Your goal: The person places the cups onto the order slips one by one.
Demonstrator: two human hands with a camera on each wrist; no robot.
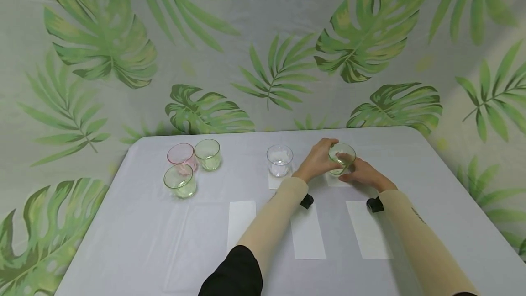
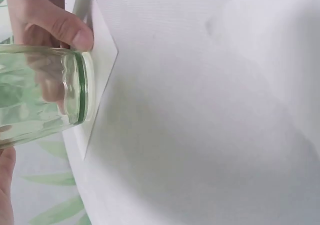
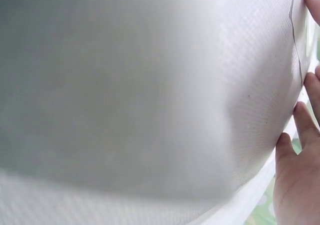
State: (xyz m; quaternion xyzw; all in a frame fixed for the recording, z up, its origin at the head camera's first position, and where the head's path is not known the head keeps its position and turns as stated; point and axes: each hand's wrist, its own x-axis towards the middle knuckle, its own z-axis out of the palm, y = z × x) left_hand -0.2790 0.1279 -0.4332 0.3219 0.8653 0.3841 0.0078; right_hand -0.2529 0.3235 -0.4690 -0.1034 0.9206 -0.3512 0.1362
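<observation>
A green-tinted glass tumbler (image 1: 342, 164) stands upright at the back right of the table, between both hands. From its left side, my left hand (image 1: 319, 160) grips it near the rim; only a bit of that hand enters the left wrist view. My right hand (image 1: 363, 172) holds the tumbler low on the right, its thumb (image 2: 80, 37) at the base in the left wrist view. Beneath the tumbler lies a white paper slip (image 2: 104, 50); whether the base touches it I cannot tell. Right-hand fingers (image 3: 305, 122) show at the right wrist view's edge.
A clear tumbler (image 1: 280, 161) stands on a paper slip left of my left hand. At the back left are a pink tumbler (image 1: 181, 153) and two green tumblers (image 1: 208, 155). More paper slips (image 1: 308, 236) lie in front on the white-covered table (image 1: 135, 241).
</observation>
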